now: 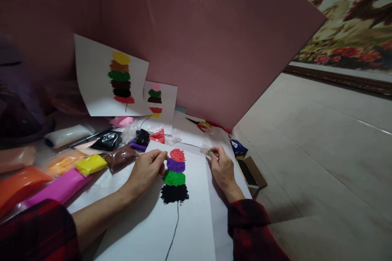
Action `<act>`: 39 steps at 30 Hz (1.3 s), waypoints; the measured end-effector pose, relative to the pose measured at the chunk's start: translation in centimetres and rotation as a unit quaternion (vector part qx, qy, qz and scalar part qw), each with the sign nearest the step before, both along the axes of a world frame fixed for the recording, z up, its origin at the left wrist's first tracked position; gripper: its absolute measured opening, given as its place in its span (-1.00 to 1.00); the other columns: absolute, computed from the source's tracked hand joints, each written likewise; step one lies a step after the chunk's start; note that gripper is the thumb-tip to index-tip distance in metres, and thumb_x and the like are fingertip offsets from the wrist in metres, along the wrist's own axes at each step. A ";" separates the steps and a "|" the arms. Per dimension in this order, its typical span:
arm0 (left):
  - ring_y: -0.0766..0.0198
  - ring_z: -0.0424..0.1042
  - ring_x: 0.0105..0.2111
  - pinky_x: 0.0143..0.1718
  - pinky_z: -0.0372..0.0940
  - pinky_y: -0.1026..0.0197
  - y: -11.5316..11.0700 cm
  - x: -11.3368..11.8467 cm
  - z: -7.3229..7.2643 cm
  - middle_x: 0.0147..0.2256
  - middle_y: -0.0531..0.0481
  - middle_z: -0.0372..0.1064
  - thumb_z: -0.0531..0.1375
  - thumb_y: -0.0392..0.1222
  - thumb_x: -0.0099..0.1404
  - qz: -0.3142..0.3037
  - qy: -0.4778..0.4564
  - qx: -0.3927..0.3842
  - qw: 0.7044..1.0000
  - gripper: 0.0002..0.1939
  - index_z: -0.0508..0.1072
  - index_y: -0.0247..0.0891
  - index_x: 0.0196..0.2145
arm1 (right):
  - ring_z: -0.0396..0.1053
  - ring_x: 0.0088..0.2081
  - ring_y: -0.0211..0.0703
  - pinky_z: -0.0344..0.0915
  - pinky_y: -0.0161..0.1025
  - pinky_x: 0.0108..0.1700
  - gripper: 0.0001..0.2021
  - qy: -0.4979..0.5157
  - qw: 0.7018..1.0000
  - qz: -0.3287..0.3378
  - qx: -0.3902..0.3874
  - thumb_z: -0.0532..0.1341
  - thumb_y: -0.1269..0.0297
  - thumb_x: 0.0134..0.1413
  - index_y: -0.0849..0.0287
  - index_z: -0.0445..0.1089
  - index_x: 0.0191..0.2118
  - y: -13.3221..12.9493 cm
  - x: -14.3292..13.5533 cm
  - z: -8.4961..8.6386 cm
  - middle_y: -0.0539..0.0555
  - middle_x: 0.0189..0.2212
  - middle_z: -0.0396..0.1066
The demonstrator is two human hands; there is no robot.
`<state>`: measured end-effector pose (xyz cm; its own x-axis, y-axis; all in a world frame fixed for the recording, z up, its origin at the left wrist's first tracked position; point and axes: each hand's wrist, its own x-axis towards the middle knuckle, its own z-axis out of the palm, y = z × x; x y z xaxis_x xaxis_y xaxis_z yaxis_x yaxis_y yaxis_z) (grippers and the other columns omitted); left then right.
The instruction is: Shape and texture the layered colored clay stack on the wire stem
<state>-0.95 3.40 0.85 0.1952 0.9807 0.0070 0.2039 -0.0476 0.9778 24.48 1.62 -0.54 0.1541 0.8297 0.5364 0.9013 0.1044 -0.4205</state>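
Note:
A white paper sheet (196, 228) lies before me, with a stack of textured clay patches: a red round (177, 155), a purple band (176, 165), a green band (174, 178) and a black band (174, 193). Below them runs a thin dark line. My left hand (148, 167) rests at the left edge of the stack, thumb and fingers pinched together; whatever they hold is hidden. To the right of the stack, my right hand (222, 167) pinches a small bit of green material (210, 151), beside a clear plastic piece (204, 149).
Bagged clay lies at left, including yellow (91, 164), magenta (58, 185), orange (21, 187) and brown (121, 158) packs. Two sheets with similar stacks (88, 73) lean against a pink panel (196, 40). Scissors (203, 125) lie behind; a small open box (257, 173) is at right.

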 end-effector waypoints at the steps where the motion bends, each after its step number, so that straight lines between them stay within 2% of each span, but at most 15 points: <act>1: 0.30 0.17 -0.68 -0.60 0.03 0.26 0.0 0.0 0.0 -0.68 0.11 0.26 0.05 0.08 0.22 0.000 0.000 0.000 1.000 -0.62 0.46 -0.27 -0.46 | 0.46 -0.28 -0.04 0.25 -0.22 -0.29 -0.83 0.006 1.000 0.000 0.004 0.06 0.25 0.19 0.17 0.33 -0.22 0.0 0.1 0.0 0.13 -0.35 0.51; 8: 0.30 0.18 -0.67 -0.60 0.03 0.27 0.0 0.1 -0.1 -0.68 0.11 0.26 0.05 0.06 0.23 -0.001 0.003 0.002 1.000 -0.63 0.47 -0.27 -0.45 | 0.44 -0.33 -0.07 0.24 -0.24 -0.31 -0.87 -0.010 1.000 -0.009 -0.013 0.09 0.31 0.14 0.14 0.36 -0.25 0.4 0.4 -0.4 0.06 -0.42 0.49; 14: 0.30 0.19 -0.66 -0.59 0.03 0.27 0.0 0.2 -0.2 -0.69 0.10 0.25 0.05 0.05 0.24 0.002 0.002 0.007 1.000 -0.63 0.46 -0.28 -0.45 | 0.38 -0.29 -0.04 0.22 -0.18 -0.26 -0.85 -0.036 0.999 -0.026 -0.007 0.09 0.36 0.11 0.15 0.39 -0.25 1.0 0.9 -0.6 0.12 -0.34 0.45; 19: 0.29 0.20 -0.63 -0.57 0.04 0.26 0.0 0.2 0.1 -0.68 0.10 0.24 0.05 0.05 0.24 0.000 0.004 0.002 1.000 -0.64 0.46 -0.28 -0.45 | 0.33 -0.21 0.01 0.22 -0.13 -0.17 -0.85 -0.060 0.998 0.007 -0.012 0.13 0.46 0.05 0.13 0.43 -0.33 1.0 1.0 -0.4 0.11 -0.34 0.46; 27: 0.28 0.21 -0.64 -0.57 0.04 0.26 0.0 0.2 0.0 -0.69 0.10 0.25 0.06 0.05 0.23 -0.001 0.001 0.001 1.000 -0.64 0.46 -0.27 -0.45 | 0.30 -0.21 0.05 0.24 -0.09 -0.18 -0.85 -0.063 0.997 0.039 -0.011 0.15 0.47 0.04 0.12 0.45 -0.36 1.4 1.0 -0.6 0.13 -0.35 0.45; 34: 0.30 0.18 -0.67 -0.59 0.03 0.26 0.0 0.2 -0.2 -0.69 0.12 0.24 0.06 0.06 0.22 -0.001 -0.003 -0.001 1.000 -0.64 0.46 -0.27 -0.45 | 0.31 -0.24 0.03 0.23 -0.10 -0.19 -0.82 0.000 0.999 0.051 0.001 0.17 0.51 -0.04 0.10 0.47 -0.45 1.8 0.9 -0.6 0.11 -0.43 0.44; 37: 0.30 0.18 -0.66 -0.59 0.04 0.26 0.1 0.2 -0.2 -0.69 0.10 0.25 0.06 0.05 0.22 -0.001 -0.002 -0.002 1.000 -0.64 0.46 -0.27 -0.46 | 0.33 -0.23 0.01 0.24 -0.07 -0.16 -0.87 0.066 0.997 0.025 0.030 0.16 0.41 0.01 0.16 0.48 -0.38 1.9 1.3 -0.5 0.13 -0.37 0.45; 39: 0.30 0.17 -0.66 -0.59 0.03 0.26 0.1 0.1 -0.1 -0.69 0.10 0.25 0.06 0.05 0.23 -0.002 0.000 0.002 1.000 -0.64 0.45 -0.27 -0.47 | 0.36 -0.30 -0.04 0.29 -0.11 -0.25 -0.84 0.116 0.992 0.018 0.038 0.15 0.32 0.05 0.20 0.48 -0.32 1.7 1.2 -0.2 0.14 -0.35 0.46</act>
<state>-0.82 3.46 0.74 0.1998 0.9798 0.0110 0.2036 -0.0525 0.9776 25.71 3.33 -0.73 0.2530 0.7951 0.5512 0.7758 0.1736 -0.6066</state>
